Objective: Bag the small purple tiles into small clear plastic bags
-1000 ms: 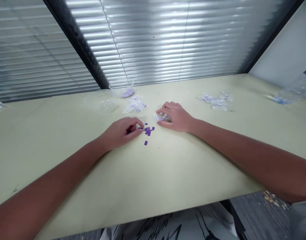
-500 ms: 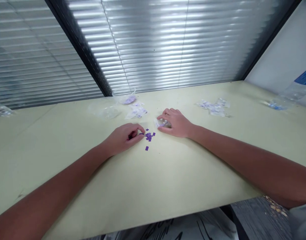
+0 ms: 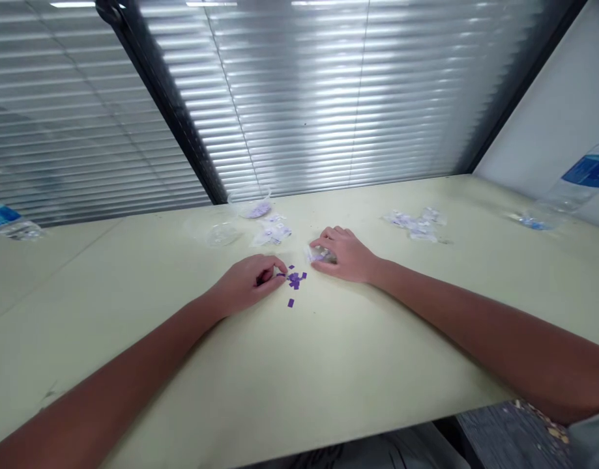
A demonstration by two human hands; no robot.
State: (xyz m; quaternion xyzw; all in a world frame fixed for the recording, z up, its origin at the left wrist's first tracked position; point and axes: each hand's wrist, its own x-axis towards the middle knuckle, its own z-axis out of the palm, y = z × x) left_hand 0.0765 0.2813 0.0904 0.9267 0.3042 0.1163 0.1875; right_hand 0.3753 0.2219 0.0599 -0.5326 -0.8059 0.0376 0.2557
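Note:
My left hand [image 3: 245,283] rests on the pale green table [image 3: 358,371] with its fingers curled into a pinch. A small purple chip [image 3: 280,275] sits at the fingertips and seems held there. Just beyond lies a loose scatter of purple chips [image 3: 295,279], with one stray chip [image 3: 291,303] nearer me. My right hand [image 3: 345,255] cups a small transparent plastic bag [image 3: 319,255] with purple inside, its fingers partly hiding it.
Behind the hands stand a transparent cup [image 3: 250,205] holding purple pieces and a transparent dish [image 3: 219,229]. White packets lie near them [image 3: 272,231] and further right [image 3: 414,225]. Plastic water bottles lie at the right [image 3: 568,185] and left [image 3: 8,220]. Slatted blinds line the far side.
The whole view has tilted, so the table sits lower in the picture. Both hands stay in nearly the same places by the purple chips.

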